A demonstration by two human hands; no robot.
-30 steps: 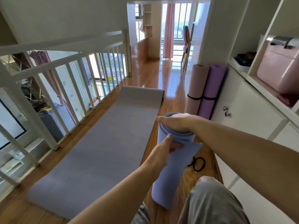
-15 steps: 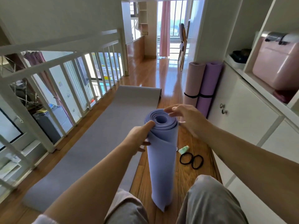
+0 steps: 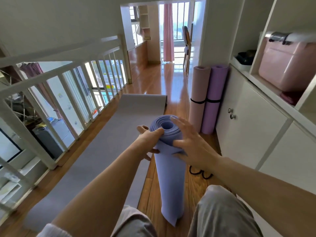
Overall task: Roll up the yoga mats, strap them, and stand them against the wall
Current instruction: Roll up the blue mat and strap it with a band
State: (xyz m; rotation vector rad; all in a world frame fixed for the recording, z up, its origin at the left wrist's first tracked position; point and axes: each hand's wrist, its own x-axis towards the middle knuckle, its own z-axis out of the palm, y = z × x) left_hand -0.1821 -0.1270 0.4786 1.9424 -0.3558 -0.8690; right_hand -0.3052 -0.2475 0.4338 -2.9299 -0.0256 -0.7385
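Left hand (image 3: 150,139) grips the top rim of the upright periwinkle rolled foam mat (image 3: 171,177) on the floor, and right hand (image 3: 188,144) presses it with fingers spread. It is not yet strapped, though black straps (image 3: 201,173) lie beside it. Pink rolled mat (image 3: 200,93) and purple rolled mat (image 3: 215,93) stand strapped; the grey flat mat (image 3: 102,151) is left to roll.

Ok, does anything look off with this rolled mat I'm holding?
The blue mat is rolled unevenly: its coils sit loose at the top, the outer edge gapes by the left hand, and the bottom tapers to a point. No strap is on it; the black straps lie loose beside it.
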